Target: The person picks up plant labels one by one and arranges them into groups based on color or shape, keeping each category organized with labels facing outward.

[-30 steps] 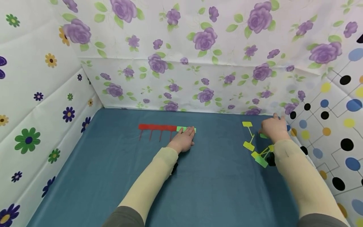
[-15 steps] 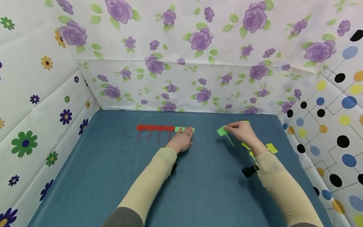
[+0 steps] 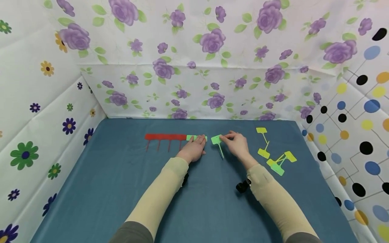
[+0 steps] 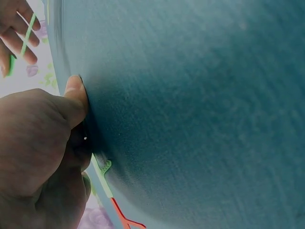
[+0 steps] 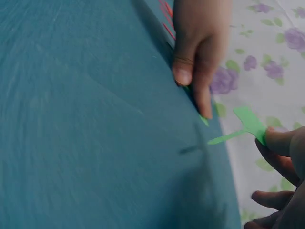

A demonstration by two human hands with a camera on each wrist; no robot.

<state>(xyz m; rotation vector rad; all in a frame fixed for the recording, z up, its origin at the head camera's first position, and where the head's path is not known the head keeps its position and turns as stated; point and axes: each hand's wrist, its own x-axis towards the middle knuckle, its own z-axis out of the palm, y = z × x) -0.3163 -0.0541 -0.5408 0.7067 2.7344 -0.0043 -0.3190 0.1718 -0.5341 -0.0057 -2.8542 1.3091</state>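
Observation:
Four-cornered red T-shaped plant labels [image 3: 165, 136] lie side by side in a row on the blue cloth, stems toward me. Green plant labels [image 3: 190, 137] continue the row at its right end. My left hand [image 3: 192, 149] rests over these green ones with fingers extended, partly covering them. Just to the right, my right hand [image 3: 238, 145] pinches another green plant label [image 5: 250, 126] by its head between thumb and finger. Its stem points down toward me, and in the right wrist view it hangs above the cloth, apart from the row.
Two yellow plant labels [image 3: 263, 153] lie stem to stem at the right. Nearer me is a small group of yellow labels [image 3: 290, 156] with a green label [image 3: 277, 169]. A flowered sheet [image 3: 212, 87] stands along the back; patterned sheets flank both sides.
My right hand has come from the far right of the cloth, picked up a green plant label and carried it left, close to my left hand. My left hand has stayed on the row.

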